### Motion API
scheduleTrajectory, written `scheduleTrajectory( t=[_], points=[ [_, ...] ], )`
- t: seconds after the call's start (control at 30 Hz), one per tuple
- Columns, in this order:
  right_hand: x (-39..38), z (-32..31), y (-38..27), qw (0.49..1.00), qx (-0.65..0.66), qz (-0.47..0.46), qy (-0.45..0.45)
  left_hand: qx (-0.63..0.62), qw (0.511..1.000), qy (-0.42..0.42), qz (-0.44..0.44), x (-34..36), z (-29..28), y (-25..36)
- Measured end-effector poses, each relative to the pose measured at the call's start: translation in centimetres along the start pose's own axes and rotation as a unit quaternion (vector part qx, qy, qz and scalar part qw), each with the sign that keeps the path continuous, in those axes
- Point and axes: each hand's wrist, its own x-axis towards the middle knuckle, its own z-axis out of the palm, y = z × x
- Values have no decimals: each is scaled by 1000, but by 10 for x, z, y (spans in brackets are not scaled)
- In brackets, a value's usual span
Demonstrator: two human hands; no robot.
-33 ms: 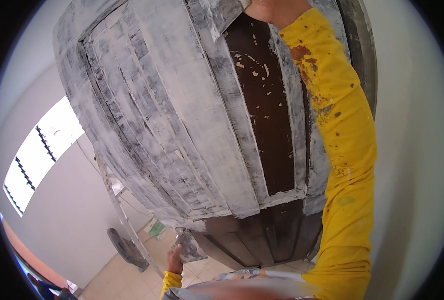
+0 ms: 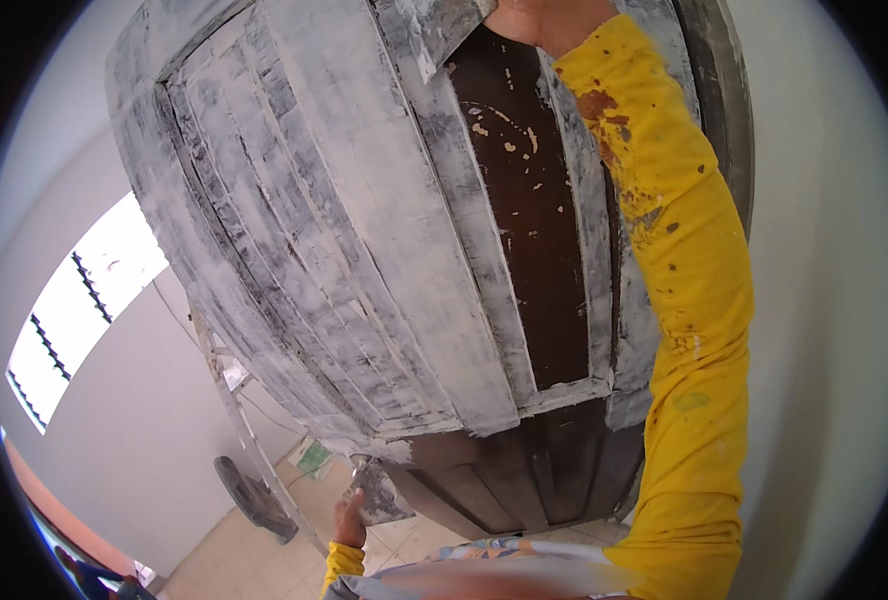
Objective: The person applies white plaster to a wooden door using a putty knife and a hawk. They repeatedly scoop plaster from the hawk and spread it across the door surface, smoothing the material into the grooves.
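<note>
In front of me stands a panelled door (image 2: 364, 200), its left and middle parts smeared with whitish-grey putty. My right hand (image 2: 544, 22), at the top edge in a paint-spotted yellow sleeve, is closed on a flat putty scraper (image 2: 444, 35) lying against the door; its fingers are partly cut off by the picture's edge. Below the blade runs a dark brown panel (image 2: 534, 230) with pale chipped spots. Low on the left, my left hand (image 2: 351, 518) grips a grey, putty-stained metal plate (image 2: 386, 498) near the door's bare brown lower part (image 2: 504, 475).
A ladder (image 2: 234, 400) stands left of the door, with a dark oblong object (image 2: 254, 497) beside it. A green and white bag (image 2: 314, 458) lies on the tiled floor (image 2: 229, 545). A bright louvred window (image 2: 89, 300) opens in the left wall; a pale wall (image 2: 814, 300) rises on the right.
My right hand and the scraper have shifted very slightly left along the door. The left hand and its plate look unmoved.
</note>
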Motion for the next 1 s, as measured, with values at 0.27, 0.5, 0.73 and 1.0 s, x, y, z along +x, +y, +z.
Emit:
scheduleTrajectory(
  t=[0.27,0.5,0.73,1.0],
  points=[
    [-12,39,-19,995,24,83,-50,-57,998,27,9,11,29,46],
    [-59,-32,-107,978,209,19,16,-215,970,-12,-110,31,44,104],
    [-120,-36,-97,965,263,-21,-13,-49,997,62,18,8,50,117],
    [-203,-76,-71,793,-493,-357,-19,349,914,67,196,-2,30,79]
  ],
)
